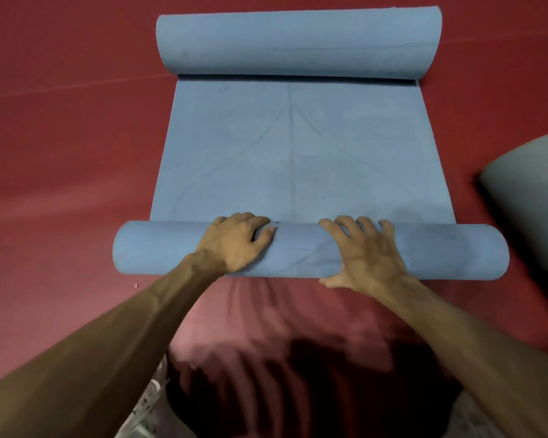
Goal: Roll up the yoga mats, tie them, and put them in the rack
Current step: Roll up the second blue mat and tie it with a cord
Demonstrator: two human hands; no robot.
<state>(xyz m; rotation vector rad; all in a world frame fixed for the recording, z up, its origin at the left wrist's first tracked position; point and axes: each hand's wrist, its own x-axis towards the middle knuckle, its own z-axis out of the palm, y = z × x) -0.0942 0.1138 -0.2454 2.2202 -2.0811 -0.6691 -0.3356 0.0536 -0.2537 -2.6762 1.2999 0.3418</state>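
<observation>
A blue yoga mat (pixel 298 153) lies on the red floor, flat in its middle stretch and rolled at both ends. The near roll (pixel 159 248) runs left to right in front of me. My left hand (pixel 238 240) curls over the top of that roll left of centre, fingers bent around it. My right hand (pixel 364 251) presses on the roll right of centre, fingers spread forward and thumb at the near edge. The far roll (pixel 298 42) lies across the top of the view, untouched. No tie or rack is visible.
Red floor (pixel 60 121) surrounds the mat on every side. A grey padded object (pixel 532 200) sits at the right edge, close to the near roll's right end. My knees in red cloth and white shoes (pixel 149 403) are at the bottom.
</observation>
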